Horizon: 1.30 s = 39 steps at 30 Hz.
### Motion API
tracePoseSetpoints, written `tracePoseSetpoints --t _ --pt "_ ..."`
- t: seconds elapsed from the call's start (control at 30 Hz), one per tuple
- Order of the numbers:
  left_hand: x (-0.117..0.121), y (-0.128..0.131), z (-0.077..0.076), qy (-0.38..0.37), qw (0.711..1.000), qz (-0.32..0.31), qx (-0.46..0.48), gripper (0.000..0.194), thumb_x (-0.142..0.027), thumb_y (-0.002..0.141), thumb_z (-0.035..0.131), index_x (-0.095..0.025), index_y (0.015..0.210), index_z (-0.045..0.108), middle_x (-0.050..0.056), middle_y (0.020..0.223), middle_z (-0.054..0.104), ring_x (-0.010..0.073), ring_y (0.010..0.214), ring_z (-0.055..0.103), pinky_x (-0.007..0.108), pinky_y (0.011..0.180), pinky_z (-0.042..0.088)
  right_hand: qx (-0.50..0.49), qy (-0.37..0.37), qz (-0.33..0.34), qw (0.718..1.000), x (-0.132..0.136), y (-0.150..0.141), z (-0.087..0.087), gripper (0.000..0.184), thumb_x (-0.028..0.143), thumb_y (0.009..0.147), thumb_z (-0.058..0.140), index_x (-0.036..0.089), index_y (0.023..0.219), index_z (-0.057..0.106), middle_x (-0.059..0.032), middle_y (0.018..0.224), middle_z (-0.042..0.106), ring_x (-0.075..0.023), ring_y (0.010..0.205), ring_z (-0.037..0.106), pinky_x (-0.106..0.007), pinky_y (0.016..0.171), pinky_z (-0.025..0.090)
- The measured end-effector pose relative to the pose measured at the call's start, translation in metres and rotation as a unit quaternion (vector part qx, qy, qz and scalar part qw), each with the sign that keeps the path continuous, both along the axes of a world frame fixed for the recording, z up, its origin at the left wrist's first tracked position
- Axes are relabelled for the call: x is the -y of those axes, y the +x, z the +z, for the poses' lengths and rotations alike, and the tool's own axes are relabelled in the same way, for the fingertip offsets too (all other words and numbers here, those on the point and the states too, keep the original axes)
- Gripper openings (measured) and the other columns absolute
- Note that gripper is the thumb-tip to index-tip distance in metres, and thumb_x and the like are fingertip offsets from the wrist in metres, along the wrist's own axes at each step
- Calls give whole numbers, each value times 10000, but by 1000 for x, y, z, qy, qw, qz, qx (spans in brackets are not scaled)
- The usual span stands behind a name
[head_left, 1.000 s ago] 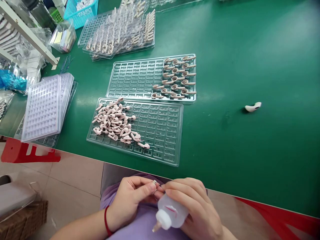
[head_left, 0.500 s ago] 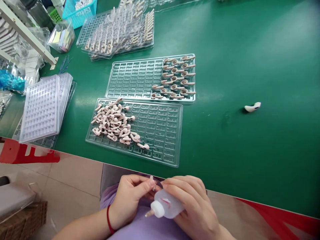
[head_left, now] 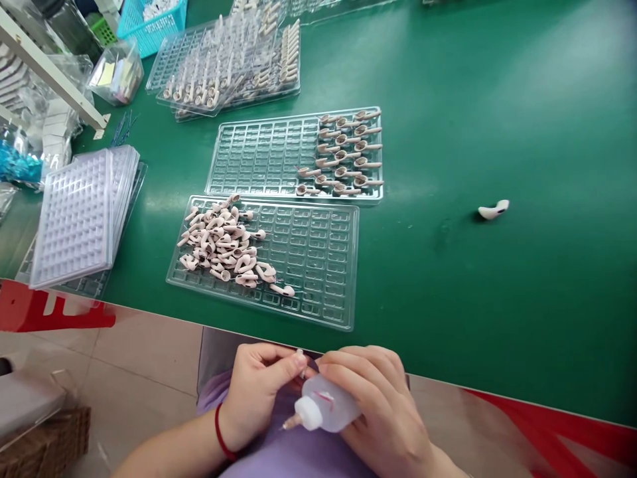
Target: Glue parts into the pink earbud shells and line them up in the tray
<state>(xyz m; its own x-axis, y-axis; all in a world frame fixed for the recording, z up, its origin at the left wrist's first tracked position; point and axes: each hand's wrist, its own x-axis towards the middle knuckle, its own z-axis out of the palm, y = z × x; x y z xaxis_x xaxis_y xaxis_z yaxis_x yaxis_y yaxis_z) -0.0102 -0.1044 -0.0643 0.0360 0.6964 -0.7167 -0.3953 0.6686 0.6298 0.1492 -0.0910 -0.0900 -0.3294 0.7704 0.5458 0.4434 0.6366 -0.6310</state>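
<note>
- The left hand (head_left: 256, 385), with a red band (head_left: 223, 435) at its wrist, has its grip pinching a small pale piece (head_left: 300, 353) between thumb and fingers, just off the near edge of the green surface (head_left: 448, 318); most of that piece is hidden.
- The right hand (head_left: 381, 401) has its grip wrapped around a translucent squeeze bottle (head_left: 332, 405), tilted so that its nozzle (head_left: 293, 421) points left and downward, over purple clothing (head_left: 303, 455).
- The fingertips of both hands come close together; whether they touch cannot be told.
- Beyond the hands, the nearer clear tray (head_left: 323, 259) bears a loose heap of pale earbud shells (head_left: 221, 242) on its left part.
- Just behind it, the farther tray (head_left: 261, 159) has shells set in rows at its right end.
- One single shell (head_left: 494, 210) lies well apart, on the right.
- A stack of white trays (head_left: 74, 219) stands at the left.
</note>
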Motion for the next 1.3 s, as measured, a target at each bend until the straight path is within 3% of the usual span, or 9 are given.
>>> tracePoseSetpoints --t 0.13,0.27,0.33,0.47,0.6,0.97,1.07,1.13,1.3 --pt "1 -3 -5 22 1000 -18 -13 230 -355 726 808 -133 676 775 38 630 723 95 517 565 208 560 485 -5 4 -4 1000 1 -1 -4 185 53 868 572 182 999 595 -63 865 700 -194 818 601 -361 744 427" --pt "1 -11 3 101 985 -98 -105 158 -302 801 742 -163 748 795 43 672 729 125 600 619 223 624 523 -15 5 -2 1000 -2 2 -1 238 34 851 574 179 1040 575 -72 871 689 -190 805 603 -341 713 485" --pt "2 -16 12 199 945 -144 -216 97 -248 808 740 -177 794 804 50 717 726 136 663 644 219 656 530 -30 0 9 1000 -5 5 4 233 64 856 582 183 1055 557 -67 850 681 -186 773 608 -332 676 520" --pt "6 -20 26 384 825 -176 -375 115 -175 810 737 -128 900 791 70 752 685 128 643 644 192 606 532 -84 -42 26 995 -6 11 11 308 100 835 653 223 1090 533 -35 824 683 -175 715 634 -328 626 557" --pt "5 -21 29 443 768 -177 -427 121 -173 836 718 -96 916 767 73 739 663 123 608 634 194 580 534 -111 -61 3 992 -3 17 11 345 95 803 700 229 1083 548 -26 816 679 -170 711 636 -322 620 561" --pt "-3 -17 33 452 743 -194 -455 169 -265 874 689 -110 863 754 57 682 652 117 552 615 189 526 512 -148 -92 -8 985 -3 24 12 370 77 776 698 224 1088 562 -25 813 684 -182 720 669 -318 617 577" --pt "-3 -16 31 451 739 -195 -462 155 -262 870 692 -119 856 750 53 678 655 116 551 615 187 525 511 -172 -78 17 982 0 23 11 393 31 775 661 214 1101 540 -51 928 706 -199 821 723 -393 821 601" --pt "-3 -16 30 455 734 -197 -465 140 -244 870 689 -118 853 747 56 680 658 118 562 617 186 534 513 -176 -66 54 981 3 22 9 377 37 782 659 201 1091 519 -65 984 711 -200 869 740 -430 978 544" --pt "-4 -15 31 466 720 -215 -468 131 -182 895 629 -116 871 740 55 675 652 120 583 619 185 546 510 -163 -74 119 977 6 13 2 363 121 793 686 195 1090 492 -81 999 719 -212 941 739 -456 1076 464"
